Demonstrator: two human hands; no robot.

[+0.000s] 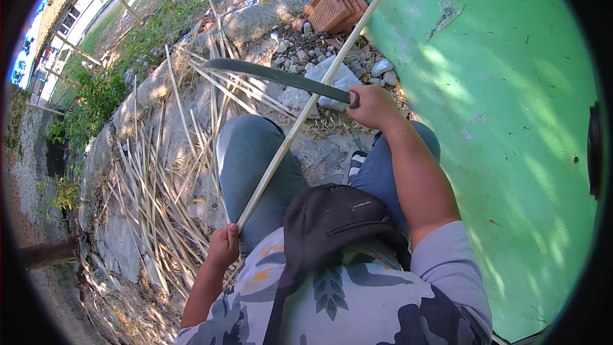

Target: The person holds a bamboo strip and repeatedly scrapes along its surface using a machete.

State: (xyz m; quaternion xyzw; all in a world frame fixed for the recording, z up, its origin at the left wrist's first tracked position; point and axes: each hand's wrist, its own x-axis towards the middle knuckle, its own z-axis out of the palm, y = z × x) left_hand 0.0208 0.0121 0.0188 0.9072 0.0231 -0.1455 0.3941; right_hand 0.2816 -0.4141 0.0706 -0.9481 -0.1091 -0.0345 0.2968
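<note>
My left hand [223,246] is closed around the lower end of a long pale strip of wood or bamboo [274,161], beside my left knee. The strip slants up and away to the right, past my knees. In my right hand [375,107] is the handle of a machete [271,74], its fingers wrapped round it. The dark blade points left, with its tip bent slightly upward. It crosses the strip near the strip's middle; whether blade and strip touch I cannot tell.
Many similar pale strips [150,198] lie heaped on the ground at left. Ahead are rubble stones [297,57] and stacked orange clay tiles [338,9]. A green painted surface [511,153] spans the right side. A black bag [345,220] hangs at my front.
</note>
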